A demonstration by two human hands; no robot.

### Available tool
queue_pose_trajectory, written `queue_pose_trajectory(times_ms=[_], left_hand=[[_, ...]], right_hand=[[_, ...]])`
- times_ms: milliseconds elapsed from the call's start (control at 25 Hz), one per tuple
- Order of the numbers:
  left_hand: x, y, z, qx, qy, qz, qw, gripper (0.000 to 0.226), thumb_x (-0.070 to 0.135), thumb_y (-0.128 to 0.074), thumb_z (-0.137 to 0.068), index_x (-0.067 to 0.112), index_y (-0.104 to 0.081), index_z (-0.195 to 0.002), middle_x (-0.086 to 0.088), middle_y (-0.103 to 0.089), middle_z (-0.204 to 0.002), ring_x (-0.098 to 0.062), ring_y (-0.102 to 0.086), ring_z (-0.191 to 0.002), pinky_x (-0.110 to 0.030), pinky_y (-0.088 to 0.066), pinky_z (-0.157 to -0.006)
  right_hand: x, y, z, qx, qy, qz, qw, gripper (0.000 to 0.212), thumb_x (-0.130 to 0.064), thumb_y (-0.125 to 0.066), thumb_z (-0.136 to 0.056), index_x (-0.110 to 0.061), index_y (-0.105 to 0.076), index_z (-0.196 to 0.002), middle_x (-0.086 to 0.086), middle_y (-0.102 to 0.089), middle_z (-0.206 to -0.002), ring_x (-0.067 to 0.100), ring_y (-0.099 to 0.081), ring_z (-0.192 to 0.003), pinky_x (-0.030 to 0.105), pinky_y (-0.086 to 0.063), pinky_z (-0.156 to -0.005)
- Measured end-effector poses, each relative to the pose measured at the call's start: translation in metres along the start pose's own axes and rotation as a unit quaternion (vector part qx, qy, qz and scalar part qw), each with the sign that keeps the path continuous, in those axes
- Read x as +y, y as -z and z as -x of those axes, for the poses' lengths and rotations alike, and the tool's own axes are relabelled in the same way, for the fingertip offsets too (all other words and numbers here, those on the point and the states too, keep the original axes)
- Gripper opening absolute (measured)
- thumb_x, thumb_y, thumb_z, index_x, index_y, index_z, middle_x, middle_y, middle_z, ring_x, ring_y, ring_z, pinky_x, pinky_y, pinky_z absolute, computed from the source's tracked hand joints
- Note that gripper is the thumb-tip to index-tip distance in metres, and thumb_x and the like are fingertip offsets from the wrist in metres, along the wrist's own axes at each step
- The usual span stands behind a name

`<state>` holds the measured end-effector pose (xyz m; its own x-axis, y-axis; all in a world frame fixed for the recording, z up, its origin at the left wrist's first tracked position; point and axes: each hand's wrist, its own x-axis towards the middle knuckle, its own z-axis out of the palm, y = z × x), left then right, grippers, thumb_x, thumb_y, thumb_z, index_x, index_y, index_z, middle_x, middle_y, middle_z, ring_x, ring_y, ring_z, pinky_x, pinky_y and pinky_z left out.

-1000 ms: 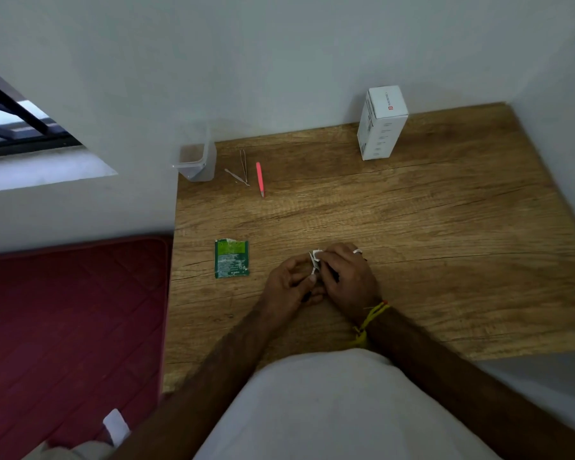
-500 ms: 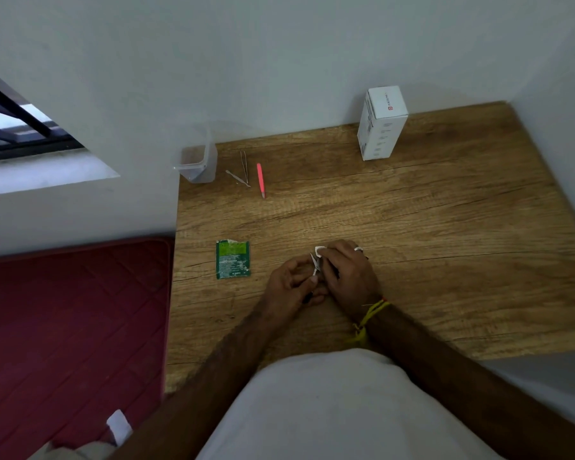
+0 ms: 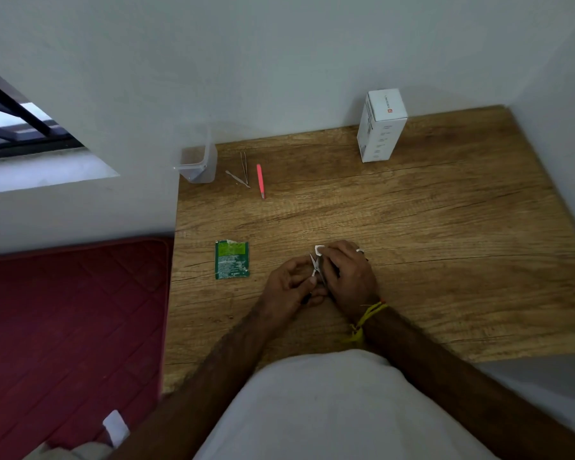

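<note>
Hands together mid-frame: left hand [image 3: 289,288] grips small scissors [image 3: 316,265], right hand [image 3: 349,277] pinches white scrap [image 3: 319,250]; green sachet [image 3: 232,259] lies left, tweezers [image 3: 244,167] above

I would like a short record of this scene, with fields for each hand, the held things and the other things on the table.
left hand: grips small scissors, blades apart
right hand: pinches small white piece at the blades
surface: wooden table
left of hands: green sachet, top torn
far side: clear container, metal tweezers, pink tool, white box upright
</note>
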<state>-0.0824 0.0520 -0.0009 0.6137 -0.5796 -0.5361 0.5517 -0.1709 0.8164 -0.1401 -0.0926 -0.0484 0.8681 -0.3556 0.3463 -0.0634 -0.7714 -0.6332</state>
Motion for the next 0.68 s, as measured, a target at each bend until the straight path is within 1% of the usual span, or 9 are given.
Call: queue_pose_trajectory(times_ms=[160, 320, 400, 440, 480, 560, 600, 640, 680], left_hand=[[0.000, 0.000, -0.001, 0.006, -0.001, -0.007, 1.000, 0.040, -0.003, -0.058, -0.096, 0.007, -0.053, -0.134, -0.021, -0.072, -0.110, -0.028, -0.074, -0.090, -0.035, -0.062, -0.078], [0.000, -0.002, 0.001, 0.009, -0.002, -0.006, 1.000, 0.039, -0.005, -0.057, -0.096, 0.006, -0.053, -0.133, -0.022, -0.072, -0.111, -0.026, -0.075, -0.088, -0.033, -0.062, -0.075], [0.000, -0.002, 0.001, 0.011, 0.000, -0.008, 1.000, 0.040, -0.004, -0.058, -0.096, 0.007, -0.053, -0.134, -0.022, -0.072, -0.110, -0.026, -0.074, -0.087, -0.035, -0.062, -0.076], [0.000, -0.002, 0.001, 0.011, 0.002, -0.009, 1.000, 0.040, -0.003, -0.058, -0.096, 0.008, -0.053, -0.134, -0.021, -0.072, -0.110, -0.026, -0.074, -0.087, -0.035, -0.062, -0.078], [-0.001, -0.002, 0.000, 0.013, 0.004, -0.009, 1.000, 0.041, -0.003, -0.059, -0.096, 0.008, -0.053, -0.134, -0.021, -0.073, -0.109, -0.026, -0.074, -0.086, -0.036, -0.062, -0.078], [-0.001, -0.002, -0.001, 0.018, 0.010, 0.001, 1.000, 0.041, -0.004, -0.058, -0.095, 0.008, -0.054, -0.134, -0.022, -0.073, -0.107, -0.025, -0.074, -0.082, -0.036, -0.062, -0.077], [-0.001, -0.002, -0.001, 0.019, 0.013, 0.010, 1.000, 0.041, -0.005, -0.058, -0.095, 0.009, -0.054, -0.134, -0.022, -0.073, -0.106, -0.025, -0.074, -0.081, -0.036, -0.062, -0.077], [-0.002, -0.001, -0.002, 0.018, 0.015, 0.019, 1.000, 0.042, -0.005, -0.058, -0.095, 0.010, -0.055, -0.134, -0.022, -0.073, -0.104, -0.025, -0.073, -0.080, -0.037, -0.062, -0.076], [-0.001, -0.001, -0.002, 0.016, 0.015, 0.028, 0.999, 0.041, -0.005, -0.058, -0.095, 0.011, -0.055, -0.133, -0.022, -0.073, -0.103, -0.025, -0.073, -0.080, -0.038, -0.061, -0.075]], right_hand=[[0.003, -0.001, 0.002, 0.007, 0.022, 0.010, 1.000, 0.025, -0.010, -0.056, -0.093, -0.001, -0.070, -0.112, 0.009, -0.067, -0.105, 0.024, -0.062, -0.097, 0.039, -0.049, -0.086], [0.001, 0.000, 0.003, 0.020, 0.036, 0.015, 0.999, 0.026, -0.012, -0.055, -0.092, -0.001, -0.071, -0.110, 0.009, -0.067, -0.103, 0.023, -0.062, -0.096, 0.035, -0.049, -0.085], [-0.002, 0.002, 0.003, 0.043, 0.000, -0.008, 0.999, 0.022, -0.008, -0.058, -0.092, -0.002, -0.072, -0.108, 0.008, -0.067, -0.101, 0.019, -0.062, -0.094, 0.031, -0.050, -0.083], [-0.002, 0.003, 0.000, 0.067, -0.041, -0.039, 0.996, 0.019, -0.005, -0.061, -0.092, -0.003, -0.072, -0.107, 0.006, -0.067, -0.099, 0.016, -0.062, -0.092, 0.028, -0.051, -0.082], [-0.003, 0.005, -0.004, 0.099, -0.090, -0.081, 0.988, 0.019, -0.001, -0.063, -0.090, -0.007, -0.073, -0.105, 0.004, -0.067, -0.098, 0.012, -0.062, -0.091, 0.025, -0.052, -0.080], [-0.003, 0.011, -0.011, 0.150, -0.171, -0.149, 0.962, 0.026, 0.003, -0.065, -0.088, -0.017, -0.073, -0.103, 0.000, -0.066, -0.095, 0.003, -0.062, -0.087, 0.019, -0.051, -0.074], [-0.005, 0.013, -0.011, 0.154, -0.184, -0.162, 0.957, 0.028, 0.003, -0.065, -0.087, -0.019, -0.072, -0.104, -0.001, -0.066, -0.094, 0.002, -0.061, -0.086, 0.018, -0.051, -0.072], [-0.006, 0.014, -0.008, 0.145, -0.169, -0.162, 0.961, 0.027, 0.002, -0.065, -0.088, -0.018, -0.072, -0.103, -0.001, -0.065, -0.095, 0.003, -0.061, -0.086, 0.019, -0.051, -0.071], [-0.008, 0.015, -0.002, 0.127, -0.131, -0.149, 0.972, 0.023, 0.000, -0.064, -0.088, -0.014, -0.074, -0.104, 0.001, -0.065, -0.096, 0.006, -0.062, -0.088, 0.021, -0.052, -0.072]])
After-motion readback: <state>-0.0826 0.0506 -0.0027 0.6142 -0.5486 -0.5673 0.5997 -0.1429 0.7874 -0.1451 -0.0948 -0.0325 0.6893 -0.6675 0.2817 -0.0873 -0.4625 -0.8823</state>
